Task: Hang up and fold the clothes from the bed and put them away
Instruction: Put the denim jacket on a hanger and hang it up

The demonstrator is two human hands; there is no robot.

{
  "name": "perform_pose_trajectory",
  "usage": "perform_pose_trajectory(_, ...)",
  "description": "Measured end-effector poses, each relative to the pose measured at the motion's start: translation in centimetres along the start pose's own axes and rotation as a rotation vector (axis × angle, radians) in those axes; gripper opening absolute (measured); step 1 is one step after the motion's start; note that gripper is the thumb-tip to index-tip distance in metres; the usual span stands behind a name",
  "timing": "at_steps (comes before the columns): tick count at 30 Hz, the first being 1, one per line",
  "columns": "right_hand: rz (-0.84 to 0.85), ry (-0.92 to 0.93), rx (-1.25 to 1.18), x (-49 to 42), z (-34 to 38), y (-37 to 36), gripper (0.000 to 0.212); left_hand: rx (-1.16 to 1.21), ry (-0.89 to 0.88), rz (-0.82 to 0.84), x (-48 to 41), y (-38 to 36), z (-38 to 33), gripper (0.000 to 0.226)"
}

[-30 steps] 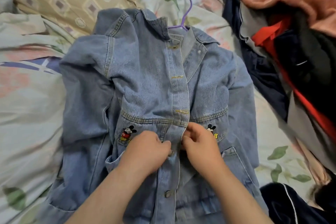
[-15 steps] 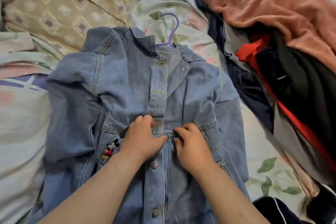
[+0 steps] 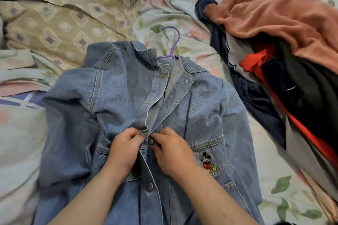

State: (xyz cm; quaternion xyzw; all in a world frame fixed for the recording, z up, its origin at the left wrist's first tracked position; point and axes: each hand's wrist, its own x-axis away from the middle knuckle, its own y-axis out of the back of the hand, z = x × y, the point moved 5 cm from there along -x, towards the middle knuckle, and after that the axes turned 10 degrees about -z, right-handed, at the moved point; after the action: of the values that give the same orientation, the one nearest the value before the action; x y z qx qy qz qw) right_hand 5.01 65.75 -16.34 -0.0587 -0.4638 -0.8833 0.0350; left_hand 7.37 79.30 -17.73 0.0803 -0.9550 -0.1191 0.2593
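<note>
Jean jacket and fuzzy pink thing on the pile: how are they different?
The jean jacket is blue denim; the fuzzy pink garment is salmon fleece. The jacket lies spread on a purple hanger, the left hand and right hand pinching its front; the pink garment sits crumpled on the clothes pile, untouched. The jacket shows metal buttons; the pink garment shows none. Both lie on the bed.

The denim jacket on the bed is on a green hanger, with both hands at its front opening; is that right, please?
Not quite: the head view shows the hanger is purple, not green. The denim jacket is on the bed, with the left hand and right hand at its front opening.
</note>
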Motion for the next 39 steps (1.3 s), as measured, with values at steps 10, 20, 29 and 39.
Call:
perform_pose_trajectory(10,-0.064,-0.252,-0.293,0.1,-1.3,-0.1,0.03,0.026,-0.015,0.087,0.9,0.4,-0.7,0.022)
perform_pose_trajectory(20,-0.105,-0.692,-1.071,2.0,-2.0,0.3,0.019,-0.187,-0.223,0.168,2.4,-0.2,-2.3,0.019)
perform_pose_trajectory(29,-0.004,-0.665,-1.055,1.7,-1.5,0.3,0.021,0.088,0.143,0.146,2.4,-0.6,-0.8,0.03)
perform_pose_trajectory(39,0.023,-0.616,-0.991,1.7,-1.6,0.3,0.03,0.125,0.144,0.173,2.9,-1.1,0.2,0.021)
